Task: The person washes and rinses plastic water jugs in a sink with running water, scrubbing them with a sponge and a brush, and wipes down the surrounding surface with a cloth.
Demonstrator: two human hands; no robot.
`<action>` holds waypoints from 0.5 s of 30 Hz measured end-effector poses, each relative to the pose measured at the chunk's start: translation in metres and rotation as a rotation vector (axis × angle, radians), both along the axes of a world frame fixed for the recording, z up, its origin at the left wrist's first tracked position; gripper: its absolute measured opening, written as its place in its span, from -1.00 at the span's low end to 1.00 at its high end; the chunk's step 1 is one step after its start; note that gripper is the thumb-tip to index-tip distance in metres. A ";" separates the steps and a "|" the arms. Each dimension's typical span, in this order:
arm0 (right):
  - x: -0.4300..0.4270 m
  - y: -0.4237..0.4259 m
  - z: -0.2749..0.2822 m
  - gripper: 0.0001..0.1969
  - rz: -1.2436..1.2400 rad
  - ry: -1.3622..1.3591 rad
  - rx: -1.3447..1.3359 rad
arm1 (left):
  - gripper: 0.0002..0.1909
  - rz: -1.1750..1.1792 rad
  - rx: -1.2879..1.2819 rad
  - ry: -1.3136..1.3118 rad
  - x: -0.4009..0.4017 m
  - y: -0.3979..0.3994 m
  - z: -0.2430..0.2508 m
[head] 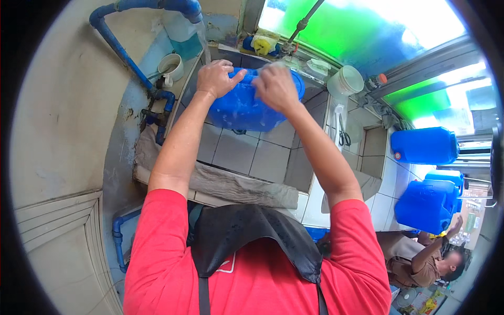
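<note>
A wet blue plastic jug (248, 112) lies in the grey-tiled sink (236, 149), with whitish suds or drops on its side. My left hand (214, 78) grips the jug's far left edge, thumb reaching across the top. Curled over the far right part of the jug, my right hand (277, 86) is blurred. Something pale shows at its fingers, but I cannot tell whether it is a held scrubber or foam. Just left of the jug, water (204, 41) runs from a blue pipe spout (193, 13).
A white mug (171, 69) stands on the left ledge. Scissors (343, 136), a white bucket (345, 80) and blue jugs (423, 145) (427, 206) are at right. A wet cloth (244, 187) covers the sink's front edge. Another person (425, 265) is at lower right.
</note>
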State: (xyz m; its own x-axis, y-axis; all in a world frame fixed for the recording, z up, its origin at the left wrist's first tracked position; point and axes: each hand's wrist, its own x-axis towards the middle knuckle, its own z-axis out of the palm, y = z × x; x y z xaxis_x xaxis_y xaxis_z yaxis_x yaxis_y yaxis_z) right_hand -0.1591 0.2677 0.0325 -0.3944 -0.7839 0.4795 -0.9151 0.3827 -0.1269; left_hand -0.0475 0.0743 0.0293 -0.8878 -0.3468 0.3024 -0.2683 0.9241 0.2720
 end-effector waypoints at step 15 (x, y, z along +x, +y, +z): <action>-0.017 0.057 -0.048 -0.32 -0.528 -1.049 -0.618 | -0.43 -0.156 -0.011 0.072 -0.003 -0.004 -0.001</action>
